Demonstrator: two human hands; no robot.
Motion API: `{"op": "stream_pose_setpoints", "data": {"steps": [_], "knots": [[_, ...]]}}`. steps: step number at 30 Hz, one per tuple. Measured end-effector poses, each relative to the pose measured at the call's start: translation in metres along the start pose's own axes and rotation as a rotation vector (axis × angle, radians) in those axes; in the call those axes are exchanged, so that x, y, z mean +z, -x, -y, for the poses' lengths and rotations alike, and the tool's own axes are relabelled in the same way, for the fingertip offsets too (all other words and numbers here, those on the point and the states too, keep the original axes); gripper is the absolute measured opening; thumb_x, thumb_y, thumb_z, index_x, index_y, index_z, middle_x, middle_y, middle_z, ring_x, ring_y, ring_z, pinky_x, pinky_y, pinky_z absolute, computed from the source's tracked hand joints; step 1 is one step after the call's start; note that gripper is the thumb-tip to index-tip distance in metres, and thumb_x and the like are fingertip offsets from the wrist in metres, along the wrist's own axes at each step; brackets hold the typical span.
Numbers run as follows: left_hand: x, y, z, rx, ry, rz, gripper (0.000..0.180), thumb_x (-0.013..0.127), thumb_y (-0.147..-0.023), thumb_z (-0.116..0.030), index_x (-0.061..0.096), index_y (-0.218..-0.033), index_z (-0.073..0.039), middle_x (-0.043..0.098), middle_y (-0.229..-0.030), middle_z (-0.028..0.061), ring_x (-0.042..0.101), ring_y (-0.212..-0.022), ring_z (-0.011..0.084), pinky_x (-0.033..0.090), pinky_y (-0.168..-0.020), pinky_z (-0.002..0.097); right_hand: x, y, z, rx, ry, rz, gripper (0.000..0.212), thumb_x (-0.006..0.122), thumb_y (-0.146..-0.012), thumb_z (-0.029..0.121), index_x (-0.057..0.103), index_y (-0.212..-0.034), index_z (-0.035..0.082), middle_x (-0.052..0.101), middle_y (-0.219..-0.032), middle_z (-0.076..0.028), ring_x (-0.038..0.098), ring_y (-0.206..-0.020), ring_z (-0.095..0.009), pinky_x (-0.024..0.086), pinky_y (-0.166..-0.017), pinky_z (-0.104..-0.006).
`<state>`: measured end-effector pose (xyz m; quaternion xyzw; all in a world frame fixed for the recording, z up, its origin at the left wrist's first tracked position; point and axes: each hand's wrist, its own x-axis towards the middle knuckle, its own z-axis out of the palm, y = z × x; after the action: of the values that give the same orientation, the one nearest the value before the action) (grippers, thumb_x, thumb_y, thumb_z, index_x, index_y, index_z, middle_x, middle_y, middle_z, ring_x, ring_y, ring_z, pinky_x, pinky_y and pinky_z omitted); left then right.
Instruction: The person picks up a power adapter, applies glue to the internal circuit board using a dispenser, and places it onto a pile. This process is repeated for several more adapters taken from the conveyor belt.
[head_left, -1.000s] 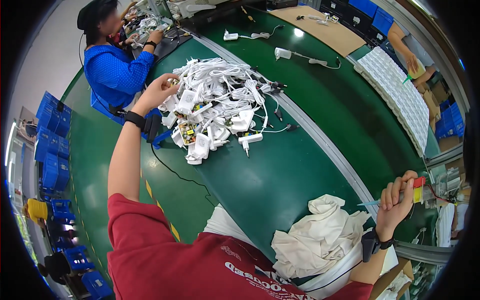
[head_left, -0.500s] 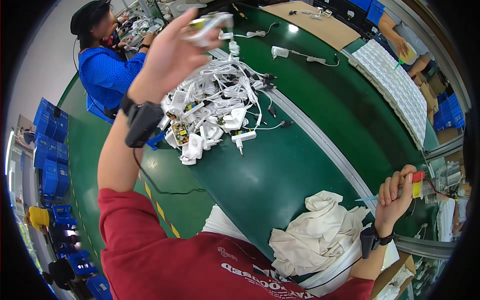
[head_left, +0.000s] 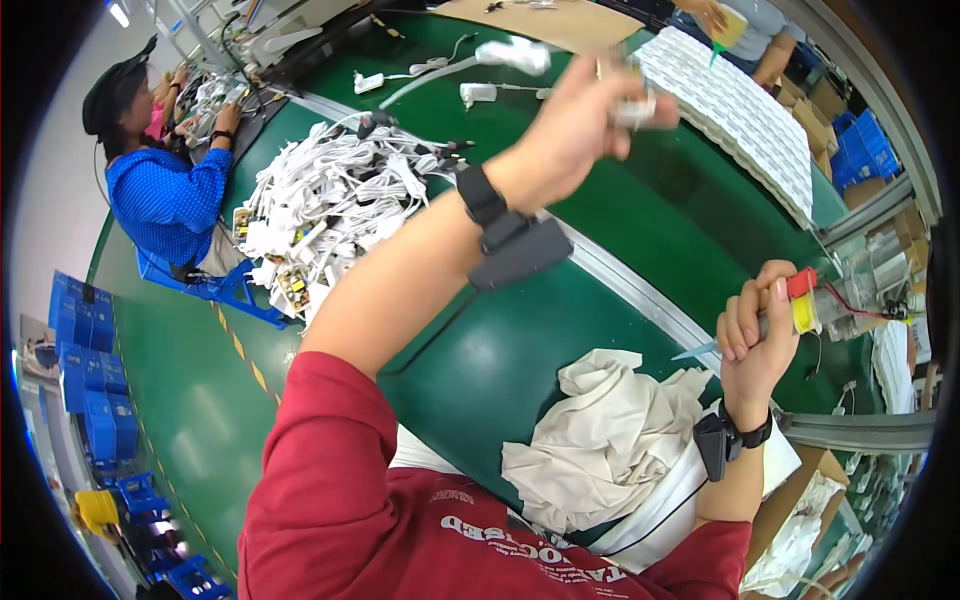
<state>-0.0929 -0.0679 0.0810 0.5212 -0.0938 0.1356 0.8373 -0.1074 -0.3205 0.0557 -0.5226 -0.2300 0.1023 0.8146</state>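
Note:
My left hand (head_left: 570,125) is raised over the green bench, its fingers closed around a blurred white power adapter (head_left: 632,108). A white corded piece (head_left: 512,55) hangs in the air beside that hand, its cable running left toward the heap. To the left lies the big pile of white adapters and coiled cords (head_left: 340,190), some with circuit boards showing. On the right, my right hand (head_left: 755,330) is closed around a light-blue pointed tool (head_left: 697,352), its tip toward the left. Right by its thumb is a clear fixture (head_left: 865,290) with a red block (head_left: 801,283) and yellow part.
A crumpled cream cloth (head_left: 610,440) lies near my lap. A metal rail (head_left: 630,285) divides the bench. Beyond it stand rows of white blocks (head_left: 730,110), where another person holds a yellow bottle (head_left: 733,28). A co-worker in blue (head_left: 165,190) sits at left.
My left hand has swung right, away from above the pile, carrying the adapter with its cord trailing. The view has turned rightward. My right hand keeps its grip on the blue tool.

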Motion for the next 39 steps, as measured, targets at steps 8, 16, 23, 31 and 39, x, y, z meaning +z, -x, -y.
{"op": "stream_pose_setpoints", "data": {"steps": [8,16,23,31,39], "knots": [[-0.078,0.050,-0.053,-0.031,-0.236,-0.197,0.020,0.049,-0.089,-0.013,0.056,-0.104,-0.001,0.064,-0.098,0.0099,0.062,-0.082,0.0129,0.040,-0.054,0.0209,-0.002,-0.003,0.003,0.019,0.003,-0.046,0.017,0.046,-0.096,0.022,0.043,-0.090,0.006,0.028,-0.050,0.004,0.024,-0.037,-0.004,0.021,-0.034,-0.0199],[-0.143,0.052,-0.171,-0.298,-0.238,-0.241,0.026,0.045,-0.093,-0.010,0.056,-0.113,0.001,0.064,-0.099,0.0086,0.062,-0.085,0.0115,0.044,-0.053,0.0234,0.005,-0.006,0.000,0.009,-0.021,-0.014,0.017,0.046,-0.096,0.023,0.043,-0.091,0.006,0.029,-0.050,0.004,0.024,-0.037,-0.003,0.021,-0.033,-0.0197],[0.012,-0.012,-0.090,-0.265,-0.352,-0.125,0.019,0.047,-0.092,-0.010,0.054,-0.108,-0.002,0.063,-0.096,0.0075,0.059,-0.073,0.0108,0.043,-0.055,0.0198,-0.004,-0.001,0.004,0.016,-0.023,-0.063,0.017,0.046,-0.096,0.023,0.043,-0.092,0.007,0.029,-0.051,0.004,0.024,-0.038,-0.004,0.022,-0.034,-0.0201],[0.052,-0.012,0.045,0.009,-0.175,-0.025,0.030,0.045,-0.095,-0.016,0.046,-0.123,-0.004,0.058,-0.118,0.0114,0.057,-0.108,0.0188,0.053,-0.079,0.0320,-0.015,-0.005,0.006,0.041,0.035,-0.110,0.016,0.047,-0.096,0.024,0.045,-0.090,0.009,0.030,-0.050,0.004,0.026,-0.037,-0.004,0.021,-0.034,-0.0208],[0.062,0.105,0.150,-0.797,0.371,0.088,0.036,0.046,-0.095,-0.007,0.036,-0.130,-0.007,0.050,-0.126,0.0131,0.054,-0.113,0.0220,0.054,-0.086,0.0383,-0.021,-0.016,0.022,0.031,0.162,-0.201,0.019,0.046,-0.095,0.026,0.045,-0.090,0.008,0.031,-0.049,0.004,0.025,-0.037,-0.004,0.021,-0.035,-0.0219]]}}
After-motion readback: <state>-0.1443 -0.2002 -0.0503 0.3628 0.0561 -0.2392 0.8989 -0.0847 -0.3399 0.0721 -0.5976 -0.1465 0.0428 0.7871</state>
